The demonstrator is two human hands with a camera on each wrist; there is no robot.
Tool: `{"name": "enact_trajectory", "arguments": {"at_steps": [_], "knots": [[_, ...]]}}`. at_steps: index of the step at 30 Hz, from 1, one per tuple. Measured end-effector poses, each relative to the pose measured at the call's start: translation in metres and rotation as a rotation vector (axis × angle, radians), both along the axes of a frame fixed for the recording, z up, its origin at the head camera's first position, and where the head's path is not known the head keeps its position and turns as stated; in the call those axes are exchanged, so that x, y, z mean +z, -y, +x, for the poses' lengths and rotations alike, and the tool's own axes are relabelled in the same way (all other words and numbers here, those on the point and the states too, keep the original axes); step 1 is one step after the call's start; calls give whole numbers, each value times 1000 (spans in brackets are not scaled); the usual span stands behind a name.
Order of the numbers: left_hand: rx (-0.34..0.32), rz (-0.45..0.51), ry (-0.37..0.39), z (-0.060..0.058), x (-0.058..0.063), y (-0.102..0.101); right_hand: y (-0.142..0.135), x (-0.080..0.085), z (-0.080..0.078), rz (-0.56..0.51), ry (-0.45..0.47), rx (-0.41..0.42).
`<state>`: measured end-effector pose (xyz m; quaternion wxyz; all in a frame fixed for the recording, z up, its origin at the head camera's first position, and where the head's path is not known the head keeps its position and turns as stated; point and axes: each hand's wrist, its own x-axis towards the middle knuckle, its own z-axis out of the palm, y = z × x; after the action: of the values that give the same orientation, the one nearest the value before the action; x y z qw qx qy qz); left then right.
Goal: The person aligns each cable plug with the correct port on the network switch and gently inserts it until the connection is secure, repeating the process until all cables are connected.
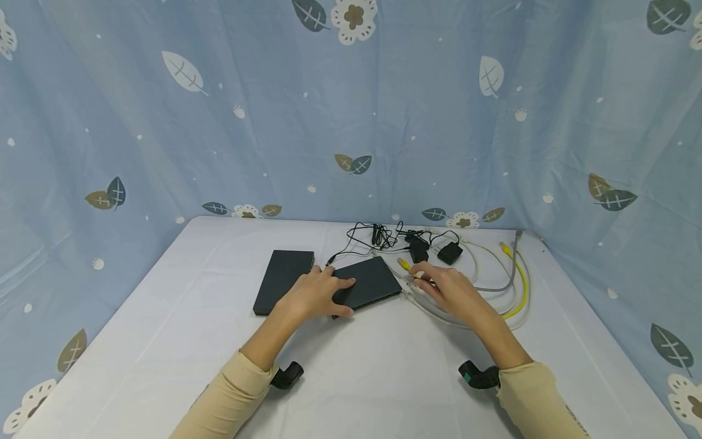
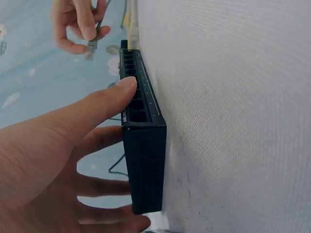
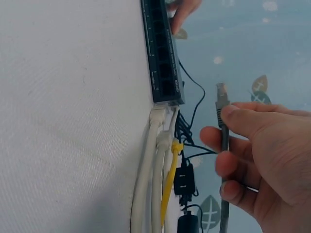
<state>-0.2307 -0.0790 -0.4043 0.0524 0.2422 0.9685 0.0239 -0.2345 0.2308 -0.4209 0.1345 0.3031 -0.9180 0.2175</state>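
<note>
A black network switch (image 1: 370,281) lies angled on the white table. My left hand (image 1: 309,296) grips its left end, the thumb against the row of ports (image 2: 132,73) and the other fingers spread over the casing. In the right wrist view, my right hand (image 3: 272,150) pinches a grey network cable (image 3: 222,114) just behind its clear plug (image 3: 221,91), which points away from the hand. That plug is held apart from the switch. White cable plugs (image 3: 158,115) lie close by the switch's right end; whether any touches it I cannot tell.
Left of the switch lies a second flat black box (image 1: 282,277). Behind are tangled black cords (image 1: 381,236) and two black power adapters (image 1: 450,252). Coiled white cables and a yellow cable (image 1: 525,292) spread to the right. A patterned blue curtain (image 1: 351,122) hangs beyond the table.
</note>
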Motion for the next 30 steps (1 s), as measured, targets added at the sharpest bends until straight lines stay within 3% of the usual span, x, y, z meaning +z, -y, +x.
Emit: {"name": "enact_trajectory", "arguments": {"at_steps": [6,21,30], "knots": [[4,1,12,0,0,0,-1,0,0,8,46,14],[1,-4,7,0,0,0,-2,-4,-2,25,21,125],[7,0,13,-1,0,0,-3,-4,-2,36,87,121]]}}
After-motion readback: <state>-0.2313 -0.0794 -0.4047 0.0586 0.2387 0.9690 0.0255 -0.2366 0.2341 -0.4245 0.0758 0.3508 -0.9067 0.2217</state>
